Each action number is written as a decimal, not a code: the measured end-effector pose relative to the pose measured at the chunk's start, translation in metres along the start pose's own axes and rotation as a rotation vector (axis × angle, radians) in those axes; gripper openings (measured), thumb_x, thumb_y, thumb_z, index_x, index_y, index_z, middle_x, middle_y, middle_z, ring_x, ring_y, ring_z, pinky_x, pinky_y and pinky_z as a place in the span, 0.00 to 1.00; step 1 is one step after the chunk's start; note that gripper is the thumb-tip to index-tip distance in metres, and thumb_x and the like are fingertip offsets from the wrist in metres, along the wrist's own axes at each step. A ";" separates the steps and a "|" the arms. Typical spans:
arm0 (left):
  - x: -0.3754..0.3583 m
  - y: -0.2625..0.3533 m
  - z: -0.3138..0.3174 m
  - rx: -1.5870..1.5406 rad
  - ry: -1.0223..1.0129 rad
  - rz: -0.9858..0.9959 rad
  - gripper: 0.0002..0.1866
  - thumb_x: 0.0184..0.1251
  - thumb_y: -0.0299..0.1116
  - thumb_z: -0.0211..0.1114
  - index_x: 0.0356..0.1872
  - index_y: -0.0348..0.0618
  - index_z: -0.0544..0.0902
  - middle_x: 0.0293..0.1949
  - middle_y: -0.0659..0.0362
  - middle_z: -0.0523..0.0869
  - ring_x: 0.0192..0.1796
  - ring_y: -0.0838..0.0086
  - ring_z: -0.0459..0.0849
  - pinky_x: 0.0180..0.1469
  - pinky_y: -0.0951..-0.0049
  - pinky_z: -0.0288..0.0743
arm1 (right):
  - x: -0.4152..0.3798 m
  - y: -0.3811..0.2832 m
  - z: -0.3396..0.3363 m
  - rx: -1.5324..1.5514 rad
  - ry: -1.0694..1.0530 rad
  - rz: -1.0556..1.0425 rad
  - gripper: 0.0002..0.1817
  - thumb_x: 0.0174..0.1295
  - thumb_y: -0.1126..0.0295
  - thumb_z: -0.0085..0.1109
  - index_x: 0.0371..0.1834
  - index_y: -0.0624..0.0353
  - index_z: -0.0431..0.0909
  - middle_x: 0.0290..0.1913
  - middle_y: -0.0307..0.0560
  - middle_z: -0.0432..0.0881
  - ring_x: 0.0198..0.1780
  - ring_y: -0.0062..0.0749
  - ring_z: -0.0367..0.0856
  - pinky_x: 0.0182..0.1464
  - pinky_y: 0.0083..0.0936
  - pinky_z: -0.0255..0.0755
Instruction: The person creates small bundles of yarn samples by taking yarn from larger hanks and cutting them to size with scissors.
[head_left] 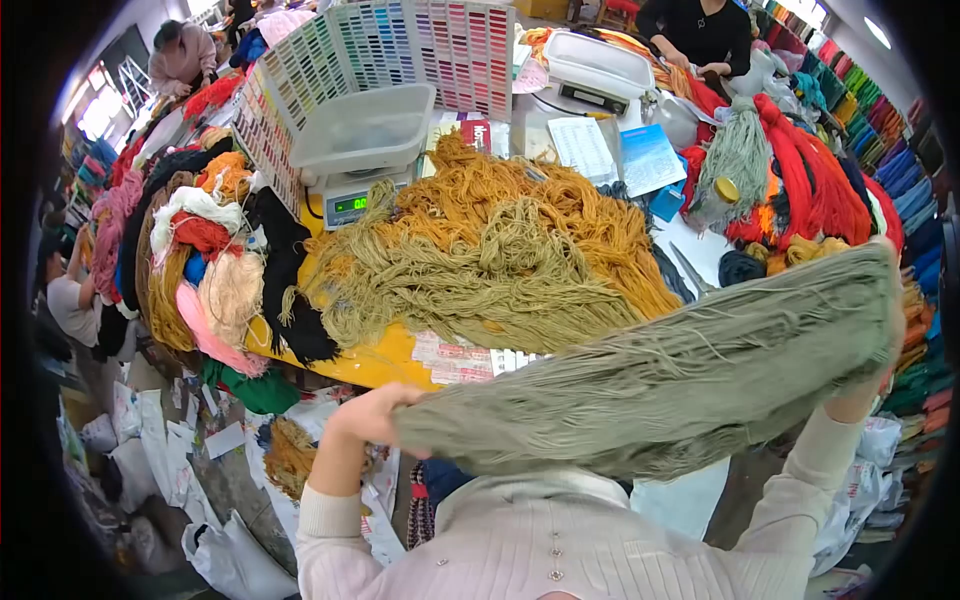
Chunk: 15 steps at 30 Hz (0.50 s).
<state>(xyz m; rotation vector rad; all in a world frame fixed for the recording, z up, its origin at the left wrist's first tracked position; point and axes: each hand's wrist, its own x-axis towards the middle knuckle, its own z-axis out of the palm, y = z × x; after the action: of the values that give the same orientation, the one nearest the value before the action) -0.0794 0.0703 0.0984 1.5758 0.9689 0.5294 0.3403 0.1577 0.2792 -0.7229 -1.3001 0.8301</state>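
Note:
A thick grey-green yarn skein stretches across in front of my chest, its right end higher than its left. My left hand is closed at the left end, with the fingers partly inside the loop. At the other end my right hand holds the skein; most of its fingers are hidden behind the strands. Beyond the skein, on the yellow table, lie a heap of olive-green yarn and a heap of mustard-orange yarn.
Behind the heaps are a digital scale with a clear plastic tray, a color card and a second scale. Scissors and a jar lie right. Mixed yarn hangs left. Other people work across the table.

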 end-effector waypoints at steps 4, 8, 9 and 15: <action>-0.051 -0.015 0.045 -0.594 0.660 0.225 0.18 0.46 0.34 0.64 0.39 0.37 0.75 0.34 0.56 0.79 0.35 0.70 0.78 0.42 0.68 0.71 | 0.003 0.052 -0.004 0.099 -0.251 0.398 0.25 0.47 0.67 0.47 0.51 0.65 0.63 0.43 0.50 0.73 0.43 0.32 0.73 0.48 0.26 0.67; -0.057 0.014 0.013 -1.206 -0.336 1.088 0.23 0.54 0.40 0.59 0.48 0.37 0.68 0.43 0.52 0.74 0.36 0.65 0.77 0.35 0.51 0.74 | -0.038 0.104 0.044 0.270 -0.379 0.895 0.20 0.47 0.73 0.49 0.47 0.64 0.67 0.42 0.45 0.73 0.46 0.26 0.71 0.50 0.23 0.64; -0.067 0.035 0.007 -1.167 -0.306 1.038 0.26 0.54 0.39 0.59 0.52 0.38 0.63 0.48 0.54 0.70 0.37 0.64 0.77 0.33 0.51 0.74 | -0.049 0.131 0.048 0.402 -0.482 1.029 0.19 0.48 0.74 0.50 0.46 0.64 0.68 0.42 0.44 0.73 0.46 0.25 0.71 0.50 0.22 0.64; -0.071 0.146 -0.022 -0.969 -0.251 1.012 0.39 0.54 0.30 0.56 0.63 0.46 0.41 0.63 0.61 0.49 0.42 0.62 0.75 0.34 0.49 0.74 | -0.057 0.106 0.126 0.405 -0.466 0.565 0.11 0.52 0.80 0.47 0.40 0.62 0.69 0.36 0.41 0.73 0.42 0.25 0.70 0.44 0.20 0.65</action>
<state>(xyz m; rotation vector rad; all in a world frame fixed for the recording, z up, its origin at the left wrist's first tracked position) -0.0930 0.0248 0.2556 1.0629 -0.3721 1.2210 0.1994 0.1645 0.1774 -0.5900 -1.2803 1.7460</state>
